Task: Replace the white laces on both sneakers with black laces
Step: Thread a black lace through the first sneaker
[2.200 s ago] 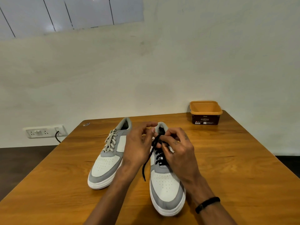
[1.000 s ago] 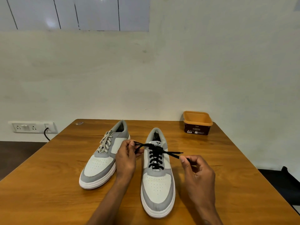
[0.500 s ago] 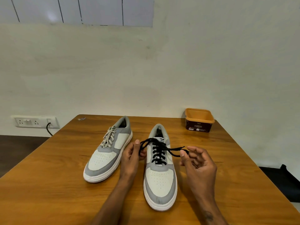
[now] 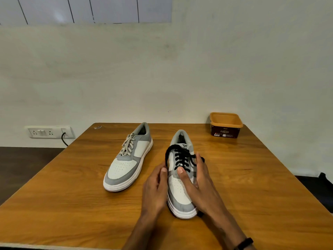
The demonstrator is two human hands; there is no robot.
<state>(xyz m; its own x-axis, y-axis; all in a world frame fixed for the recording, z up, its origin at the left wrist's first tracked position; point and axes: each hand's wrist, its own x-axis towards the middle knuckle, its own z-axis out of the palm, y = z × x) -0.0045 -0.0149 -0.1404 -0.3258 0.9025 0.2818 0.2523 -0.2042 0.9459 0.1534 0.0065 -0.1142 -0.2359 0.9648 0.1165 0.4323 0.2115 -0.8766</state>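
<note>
Cupping the grey-and-white black-laced sneaker (image 4: pixel 181 188) from both sides, the left hand (image 4: pixel 155 188) and right hand (image 4: pixel 196 179) curl round its midfoot, thumbs on top beside the black lace (image 4: pixel 182 157). Left of this sneaker, apart, on the wooden table (image 4: pixel 72 195), sits the matching white-laced sneaker (image 4: pixel 128 159).

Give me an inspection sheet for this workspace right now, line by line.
Surface: wooden table, both sneakers resting on it.
Job's things: right sneaker carries the black lace; left sneaker has its white lace.
Clutter: orange tub at the far right corner; small scrap at the far left edge.
Hands: left hand and right hand grip the right sneaker's sides.
Cables: black cord plugged into the wall socket.
Surroundings: plain wall, dark floor.
</note>
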